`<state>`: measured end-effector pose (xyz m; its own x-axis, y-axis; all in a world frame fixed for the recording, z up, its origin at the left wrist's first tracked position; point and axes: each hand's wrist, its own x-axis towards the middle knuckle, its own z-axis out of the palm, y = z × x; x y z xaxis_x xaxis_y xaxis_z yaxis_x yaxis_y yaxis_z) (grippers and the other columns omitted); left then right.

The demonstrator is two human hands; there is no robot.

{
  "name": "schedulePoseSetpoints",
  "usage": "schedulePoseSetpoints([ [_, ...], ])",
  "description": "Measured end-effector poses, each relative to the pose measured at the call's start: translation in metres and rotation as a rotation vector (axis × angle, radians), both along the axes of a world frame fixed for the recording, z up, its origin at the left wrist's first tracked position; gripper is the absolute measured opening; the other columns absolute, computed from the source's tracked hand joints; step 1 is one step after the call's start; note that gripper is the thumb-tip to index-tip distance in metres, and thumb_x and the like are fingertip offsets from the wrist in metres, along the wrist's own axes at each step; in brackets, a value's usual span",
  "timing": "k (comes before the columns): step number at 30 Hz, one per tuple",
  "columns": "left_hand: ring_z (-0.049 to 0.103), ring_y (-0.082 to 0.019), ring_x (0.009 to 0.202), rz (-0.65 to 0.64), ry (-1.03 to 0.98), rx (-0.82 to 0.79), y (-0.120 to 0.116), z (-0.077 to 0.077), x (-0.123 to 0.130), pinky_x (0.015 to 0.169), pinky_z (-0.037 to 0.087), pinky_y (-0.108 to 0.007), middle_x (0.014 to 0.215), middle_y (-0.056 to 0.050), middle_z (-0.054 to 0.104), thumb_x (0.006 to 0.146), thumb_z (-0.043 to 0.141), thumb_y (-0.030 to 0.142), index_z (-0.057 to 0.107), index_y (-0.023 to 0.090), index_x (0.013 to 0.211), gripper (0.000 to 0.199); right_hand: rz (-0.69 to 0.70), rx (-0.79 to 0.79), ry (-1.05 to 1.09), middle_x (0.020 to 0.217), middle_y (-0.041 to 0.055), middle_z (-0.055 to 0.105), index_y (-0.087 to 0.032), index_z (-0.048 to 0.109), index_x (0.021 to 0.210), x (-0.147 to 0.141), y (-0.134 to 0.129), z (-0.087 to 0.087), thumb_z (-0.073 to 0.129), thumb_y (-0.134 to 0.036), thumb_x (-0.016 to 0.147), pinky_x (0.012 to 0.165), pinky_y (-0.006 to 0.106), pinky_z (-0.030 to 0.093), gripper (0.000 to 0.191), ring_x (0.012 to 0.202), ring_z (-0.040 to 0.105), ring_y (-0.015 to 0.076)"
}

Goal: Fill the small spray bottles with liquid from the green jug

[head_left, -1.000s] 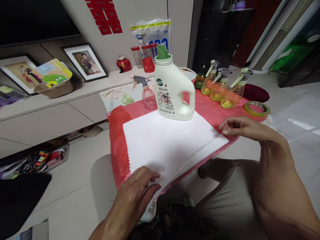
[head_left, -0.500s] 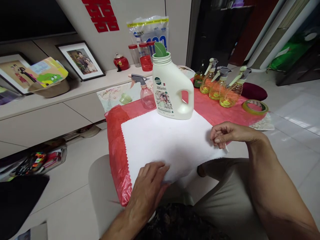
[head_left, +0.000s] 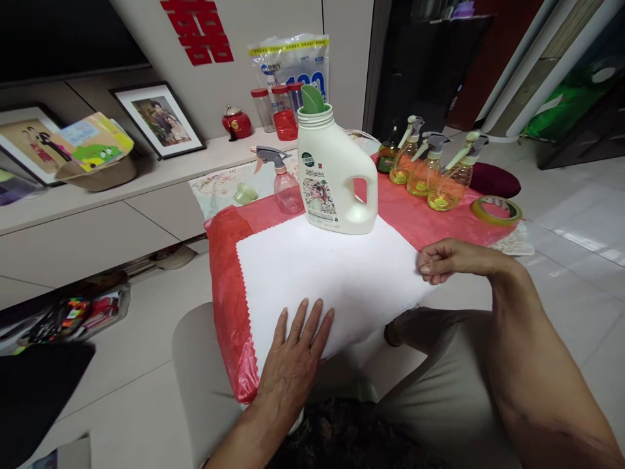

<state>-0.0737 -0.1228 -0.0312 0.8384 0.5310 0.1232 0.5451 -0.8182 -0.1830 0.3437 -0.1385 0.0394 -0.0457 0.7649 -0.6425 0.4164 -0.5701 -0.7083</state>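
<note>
A white cloth (head_left: 322,273) with zigzag-cut edges lies over the near part of the table. My left hand (head_left: 295,352) rests flat on its near edge, fingers spread. At the cloth's right corner, my right hand (head_left: 439,262) has its fingers curled and pinched on the edge. On the far part of the cloth stands a pale green detergent jug (head_left: 339,176), uncapped, with a green leaf-shaped piece (head_left: 313,99) sticking up from its mouth. A pink spray bottle (head_left: 288,189) with a grey trigger head is just left of the jug.
Red plastic sheeting (head_left: 229,260) covers the table. Several spray bottles with yellow liquid (head_left: 442,185), a dark bottle (head_left: 388,156) and a tape roll (head_left: 497,210) stand or lie on the right. A pale green cap (head_left: 245,193) lies at the left. Behind runs a low cabinet (head_left: 161,176).
My left hand has flattened onto the cloth with its fingers spread forward. My right hand has shifted slightly right at the corner, and the cloth there sits flatter.
</note>
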Motion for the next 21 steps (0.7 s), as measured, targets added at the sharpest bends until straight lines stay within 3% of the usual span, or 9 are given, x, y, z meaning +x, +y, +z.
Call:
schedulePoseSetpoints([
  [5,0.036,-0.036,0.149,-0.011,0.009,0.09,0.0,-0.007,0.0,0.118,0.036,-0.055,0.165,-0.011,0.035,0.092,0.056,0.024,0.03,0.02,0.159,0.071,-0.04,-0.009,-0.01,0.092,0.0089,0.068,-0.012,0.063,0.096,-0.003,0.004,-0.004,0.085,-0.067,0.058,0.069,0.023,0.054,0.071,0.078,0.064,0.0137],
  [11,0.036,-0.037,0.149,-0.056,0.046,0.06,0.0,0.002,0.007,0.116,0.036,-0.059,0.165,-0.011,0.034,0.094,0.054,0.041,0.026,0.021,0.16,0.074,-0.027,0.144,0.049,0.088,0.0083,0.067,-0.012,0.064,0.106,-0.008,0.006,0.009,0.083,-0.064,0.064,0.064,0.022,0.05,0.07,0.071,0.062,0.0117],
  [16,0.043,-0.033,0.145,-0.069,0.047,0.143,0.001,-0.001,0.011,0.114,0.04,-0.054,0.162,-0.009,0.04,0.094,0.048,0.017,0.029,0.024,0.159,0.068,-0.016,0.232,0.125,0.088,0.0081,0.067,-0.01,0.065,0.108,-0.008,0.018,0.004,0.085,-0.058,0.065,0.068,0.024,0.05,0.068,0.071,0.061,0.0117],
  [21,0.048,-0.035,0.14,-0.091,0.023,0.197,-0.001,0.001,0.012,0.11,0.044,-0.057,0.158,-0.007,0.047,0.096,0.045,0.017,0.038,0.024,0.155,0.059,-0.07,0.279,0.156,0.094,0.0102,0.068,-0.011,0.066,0.111,-0.012,0.029,0.002,0.087,-0.058,0.063,0.072,0.026,0.052,0.07,0.077,0.063,0.0137],
])
